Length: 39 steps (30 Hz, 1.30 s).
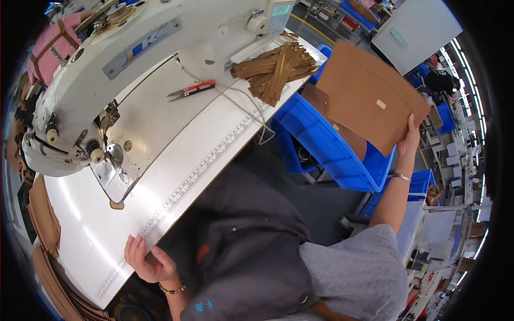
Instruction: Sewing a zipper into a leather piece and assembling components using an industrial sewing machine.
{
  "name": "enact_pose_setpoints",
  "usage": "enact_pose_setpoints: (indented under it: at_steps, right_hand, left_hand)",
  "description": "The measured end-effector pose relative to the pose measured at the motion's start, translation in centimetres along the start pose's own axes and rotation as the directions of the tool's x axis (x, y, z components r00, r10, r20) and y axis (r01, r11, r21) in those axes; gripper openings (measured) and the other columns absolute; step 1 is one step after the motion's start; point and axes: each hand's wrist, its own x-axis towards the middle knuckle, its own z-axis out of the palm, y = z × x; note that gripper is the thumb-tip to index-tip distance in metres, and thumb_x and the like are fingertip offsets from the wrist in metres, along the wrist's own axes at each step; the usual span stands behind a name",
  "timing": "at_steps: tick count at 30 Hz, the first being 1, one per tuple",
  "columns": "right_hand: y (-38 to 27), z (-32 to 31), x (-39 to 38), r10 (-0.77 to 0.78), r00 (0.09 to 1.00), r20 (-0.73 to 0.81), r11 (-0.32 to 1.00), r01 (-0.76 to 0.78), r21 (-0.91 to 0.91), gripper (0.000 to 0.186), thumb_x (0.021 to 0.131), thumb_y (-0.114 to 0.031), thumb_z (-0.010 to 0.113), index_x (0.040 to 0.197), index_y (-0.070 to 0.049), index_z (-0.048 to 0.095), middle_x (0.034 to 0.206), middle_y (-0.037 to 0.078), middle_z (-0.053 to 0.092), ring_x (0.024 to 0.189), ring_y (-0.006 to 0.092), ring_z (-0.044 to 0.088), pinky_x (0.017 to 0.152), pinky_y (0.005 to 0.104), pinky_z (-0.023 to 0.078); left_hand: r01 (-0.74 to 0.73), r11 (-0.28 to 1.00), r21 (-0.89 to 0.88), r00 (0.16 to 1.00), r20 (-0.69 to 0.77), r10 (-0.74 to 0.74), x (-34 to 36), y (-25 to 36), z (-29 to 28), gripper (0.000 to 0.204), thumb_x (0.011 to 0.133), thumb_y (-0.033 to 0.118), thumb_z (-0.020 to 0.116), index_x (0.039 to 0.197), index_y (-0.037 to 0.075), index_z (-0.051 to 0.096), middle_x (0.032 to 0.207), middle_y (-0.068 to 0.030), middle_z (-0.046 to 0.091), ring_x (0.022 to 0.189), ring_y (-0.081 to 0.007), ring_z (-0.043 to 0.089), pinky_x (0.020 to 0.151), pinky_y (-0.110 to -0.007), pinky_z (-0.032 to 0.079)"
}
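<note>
My right hand [410, 140] is closed on the edge of a flat brown panel [360, 85], possibly leather or fabric, raised above a blue plastic bin [330, 155]. A small pale rectangular patch shows on the panel's face. More brown material [350, 136] lies in the bin beneath it. At the front edge of the white sewing table [209, 140], my left hand [149, 261] has its fingers loosely spread and holds nothing.
A large industrial sewing machine [136, 45] stands across the table. Red-handled thread snips [194, 90], a pale cord and a pile of brown zippers [276, 68] lie beyond a printed ruler scale. Stacked brown pieces [44, 216] hang at the left edge.
</note>
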Motion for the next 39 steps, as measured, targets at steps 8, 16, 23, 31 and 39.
enact_pose_setpoints:
  at_steps: [8, 16, 23, 31, 39]
  right_hand:
    - [12.6, -5.7, 3.3, -0.116, 0.992, 0.053, -0.021, 0.051, -0.998, 0.067, 0.097, -0.043, 0.075, 0.141, 0.004, 0.058, 0.133, 0.024, 0.067, 0.124, 0.0366, 0.065, 0.104, 0.0417, 0.051]
    - [5.1, 20.4, -10.2, -0.513, 0.433, 0.742, 0.281, 0.901, -0.331, 0.021, 0.103, -0.018, 0.068, 0.114, -0.001, 0.073, 0.106, 0.013, 0.071, 0.093, 0.0274, 0.068, 0.079, 0.0377, 0.052]
    - [3.2, 34.9, -29.4, -0.498, -0.249, 0.831, 0.329, 0.832, 0.447, 0.018, 0.086, -0.005, 0.077, 0.104, -0.004, 0.074, 0.103, 0.010, 0.069, 0.086, 0.0292, 0.067, 0.076, 0.0406, 0.052]
    - [3.1, 39.6, -42.2, -0.294, -0.572, 0.766, 0.516, 0.579, 0.631, 0.078, 0.077, -0.043, 0.084, 0.137, 0.000, 0.062, 0.149, 0.022, 0.052, 0.139, 0.0385, 0.048, 0.115, 0.0502, 0.041]
    - [2.5, 37.7, -44.3, -0.256, -0.738, 0.625, 0.577, 0.402, 0.711, 0.084, 0.079, -0.053, 0.079, 0.142, 0.000, 0.059, 0.154, 0.024, 0.048, 0.145, 0.0413, 0.044, 0.115, 0.0560, 0.039]
  left_hand:
    - [0.021, 0.999, 0.029, 0.999, 0.048, -0.022, 0.9, 0.8, -0.2, 0.023, 0.091, -0.004, 0.062, 0.114, -0.004, 0.065, 0.117, -0.0199, 0.074, 0.119, -0.0441, 0.066, 0.105, -0.049, 0.051]
    - [0.236, 0.968, 0.088, 0.927, 0.279, -0.251, 5.5, 1.9, -2.0, 0.033, 0.083, 0.003, 0.075, 0.116, 0.000, 0.070, 0.126, -0.0169, 0.070, 0.118, -0.0382, 0.064, 0.103, -0.046, 0.050]
    - [0.217, 0.951, 0.219, 0.852, 0.433, -0.295, 12.8, -4.2, -1.0, 0.048, 0.085, 0.026, 0.085, 0.122, -0.001, 0.068, 0.111, -0.0149, 0.068, 0.103, -0.0331, 0.063, 0.091, -0.043, 0.051]
    - [0.286, 0.927, 0.244, 0.832, 0.417, -0.367, 15.2, -8.2, 2.9, 0.057, 0.075, 0.042, 0.091, 0.110, 0.005, 0.067, 0.102, -0.0102, 0.066, 0.100, -0.0301, 0.064, 0.087, -0.041, 0.049]
    - [0.230, 0.917, 0.326, 0.901, 0.285, -0.327, 15.4, -11.6, 0.2, 0.038, 0.080, 0.024, 0.088, 0.109, 0.007, 0.071, 0.104, -0.0086, 0.071, 0.098, -0.0296, 0.065, 0.083, -0.042, 0.052]
